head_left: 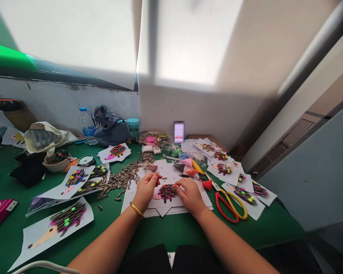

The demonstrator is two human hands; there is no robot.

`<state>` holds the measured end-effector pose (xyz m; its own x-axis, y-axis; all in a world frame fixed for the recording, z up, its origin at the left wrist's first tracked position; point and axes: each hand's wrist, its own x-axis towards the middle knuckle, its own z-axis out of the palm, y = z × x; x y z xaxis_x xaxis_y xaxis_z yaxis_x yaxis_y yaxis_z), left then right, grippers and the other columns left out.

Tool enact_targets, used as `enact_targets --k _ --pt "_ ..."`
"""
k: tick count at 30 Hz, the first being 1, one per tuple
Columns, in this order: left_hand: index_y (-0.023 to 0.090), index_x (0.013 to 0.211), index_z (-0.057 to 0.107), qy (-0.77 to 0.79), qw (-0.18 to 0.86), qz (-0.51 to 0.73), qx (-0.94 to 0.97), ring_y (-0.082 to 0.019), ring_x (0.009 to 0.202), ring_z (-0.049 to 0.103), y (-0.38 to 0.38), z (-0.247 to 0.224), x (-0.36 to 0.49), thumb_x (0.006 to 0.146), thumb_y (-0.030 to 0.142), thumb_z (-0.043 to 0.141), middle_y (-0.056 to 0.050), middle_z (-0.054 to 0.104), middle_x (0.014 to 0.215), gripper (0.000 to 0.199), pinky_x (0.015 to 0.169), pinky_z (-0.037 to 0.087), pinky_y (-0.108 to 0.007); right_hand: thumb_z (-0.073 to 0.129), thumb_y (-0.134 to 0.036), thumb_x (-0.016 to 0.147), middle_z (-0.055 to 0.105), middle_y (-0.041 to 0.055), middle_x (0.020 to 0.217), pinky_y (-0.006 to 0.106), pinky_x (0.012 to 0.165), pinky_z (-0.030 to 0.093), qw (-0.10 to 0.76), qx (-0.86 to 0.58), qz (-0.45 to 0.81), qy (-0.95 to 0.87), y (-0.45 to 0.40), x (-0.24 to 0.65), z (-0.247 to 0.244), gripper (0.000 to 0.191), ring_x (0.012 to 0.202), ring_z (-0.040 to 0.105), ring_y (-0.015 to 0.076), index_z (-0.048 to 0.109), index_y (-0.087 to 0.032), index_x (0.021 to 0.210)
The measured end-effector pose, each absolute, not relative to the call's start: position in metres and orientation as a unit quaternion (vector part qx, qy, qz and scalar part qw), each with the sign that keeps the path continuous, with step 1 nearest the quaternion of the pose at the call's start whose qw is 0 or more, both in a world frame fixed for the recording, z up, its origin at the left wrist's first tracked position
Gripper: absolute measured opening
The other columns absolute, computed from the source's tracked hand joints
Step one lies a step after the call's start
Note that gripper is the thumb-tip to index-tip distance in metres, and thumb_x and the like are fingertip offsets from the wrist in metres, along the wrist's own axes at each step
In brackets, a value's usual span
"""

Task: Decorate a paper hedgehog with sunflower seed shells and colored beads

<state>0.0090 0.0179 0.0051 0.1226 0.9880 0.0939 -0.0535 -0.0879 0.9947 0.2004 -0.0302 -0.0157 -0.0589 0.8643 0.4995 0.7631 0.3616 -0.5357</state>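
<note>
A small hedgehog picture (168, 191) covered with dark striped seeds and an orange ball lies on stacked white paper between my hands. My left hand (147, 190), with a gold bangle at the wrist, is raised at its left edge, thumb and fingers pinched together; what they hold is too small to make out. At the picture's right edge rests my right hand (190, 195), its curled fingertips close together over the seeds; anything between them is hidden. Loose sunflower seeds (122, 175) are heaped left of the paper.
Scissors (231, 201) with red and yellow handles lie right of the paper. Finished hedgehog sheets (242, 196) spread at the right, more (55, 228) at the left. Behind stand a phone (178, 132), a water bottle (87, 127) and a blue-grey bag (111, 131).
</note>
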Motion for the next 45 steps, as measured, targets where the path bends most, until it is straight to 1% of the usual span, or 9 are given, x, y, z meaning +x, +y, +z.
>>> enact_targets --k 5,11,18,24,30,36,42,44,45 --pt "0.016 0.078 0.068 0.433 0.531 0.514 0.515 -0.012 0.062 0.048 0.0174 0.0074 0.0088 0.079 0.053 0.060 0.001 0.054 0.061 0.038 0.061 0.039 -0.024 0.064 -0.026 0.083 0.068 0.0028 0.089 0.034 0.083 0.039 0.388 -0.572 0.059 -0.720 -0.0288 0.2072 -0.0192 0.004 0.092 0.057 0.0215 0.067 -0.023 0.085" --pt "0.015 0.076 0.068 0.436 0.537 0.516 0.505 -0.012 0.061 0.048 0.0169 0.0081 0.0099 0.077 0.054 0.061 0.001 0.054 0.060 0.039 0.061 0.038 -0.024 0.065 -0.025 0.081 0.068 0.0019 0.087 0.033 0.082 0.038 0.370 -0.577 0.073 -0.725 -0.0295 0.2065 -0.0192 0.002 0.090 0.057 0.0209 0.067 -0.024 0.082" --pt "0.014 0.078 0.068 0.440 0.528 0.511 0.515 -0.012 0.061 0.049 0.0183 0.0055 0.0097 0.079 0.054 0.060 0.000 0.055 0.061 0.041 0.061 0.039 -0.025 0.067 -0.027 0.081 0.067 0.0023 0.087 0.034 0.082 0.039 0.364 -0.574 0.076 -0.730 -0.0283 0.2072 -0.0222 0.004 0.089 0.057 0.0211 0.068 -0.024 0.083" --pt "0.014 0.077 0.069 0.443 0.517 0.509 0.527 -0.013 0.061 0.051 0.0194 0.0038 0.0096 0.079 0.056 0.059 -0.001 0.056 0.062 0.043 0.060 0.041 -0.025 0.068 -0.025 0.080 0.067 0.0020 0.086 0.035 0.083 0.039 0.362 -0.575 0.084 -0.729 -0.0282 0.2056 -0.0231 0.002 0.090 0.057 0.0218 0.067 -0.024 0.082" --pt "0.015 0.078 0.069 0.446 0.520 0.504 0.526 -0.012 0.061 0.050 0.0185 0.0050 0.0091 0.079 0.054 0.060 0.000 0.055 0.062 0.041 0.061 0.040 -0.024 0.070 -0.025 0.078 0.067 0.0024 0.088 0.035 0.083 0.040 0.365 -0.571 0.093 -0.730 -0.0281 0.2066 -0.0215 0.006 0.090 0.057 0.0222 0.068 -0.024 0.084" --pt "0.015 0.077 0.069 0.448 0.523 0.507 0.519 -0.012 0.061 0.049 0.0168 0.0084 0.0097 0.078 0.055 0.061 0.000 0.055 0.061 0.041 0.061 0.040 -0.024 0.065 -0.026 0.084 0.068 0.0023 0.087 0.035 0.083 0.040 0.376 -0.564 0.095 -0.729 -0.0266 0.2090 -0.0219 0.005 0.089 0.058 0.0211 0.069 -0.024 0.083" --pt "0.015 0.076 0.069 0.450 0.516 0.500 0.531 -0.013 0.061 0.050 0.0165 0.0079 0.0107 0.077 0.057 0.060 0.000 0.055 0.061 0.043 0.060 0.041 -0.025 0.066 -0.026 0.083 0.068 0.0016 0.086 0.035 0.083 0.041 0.366 -0.566 0.096 -0.733 -0.0263 0.2055 -0.0234 0.004 0.090 0.058 0.0209 0.069 -0.024 0.081" --pt "0.015 0.076 0.069 0.447 0.514 0.499 0.535 -0.013 0.060 0.050 0.0168 0.0075 0.0105 0.076 0.057 0.060 0.000 0.055 0.061 0.043 0.060 0.041 -0.025 0.066 -0.026 0.083 0.068 0.0019 0.087 0.035 0.084 0.041 0.371 -0.565 0.094 -0.731 -0.0276 0.2053 -0.0208 0.003 0.090 0.058 0.0215 0.069 -0.024 0.084" --pt "0.015 0.076 0.069 0.448 0.512 0.500 0.536 -0.013 0.060 0.050 0.0170 0.0073 0.0104 0.076 0.057 0.060 0.000 0.055 0.061 0.043 0.059 0.041 -0.025 0.067 -0.027 0.083 0.068 0.0023 0.088 0.035 0.083 0.042 0.378 -0.564 0.092 -0.728 -0.0281 0.2063 -0.0190 0.006 0.090 0.058 0.0217 0.069 -0.024 0.088"
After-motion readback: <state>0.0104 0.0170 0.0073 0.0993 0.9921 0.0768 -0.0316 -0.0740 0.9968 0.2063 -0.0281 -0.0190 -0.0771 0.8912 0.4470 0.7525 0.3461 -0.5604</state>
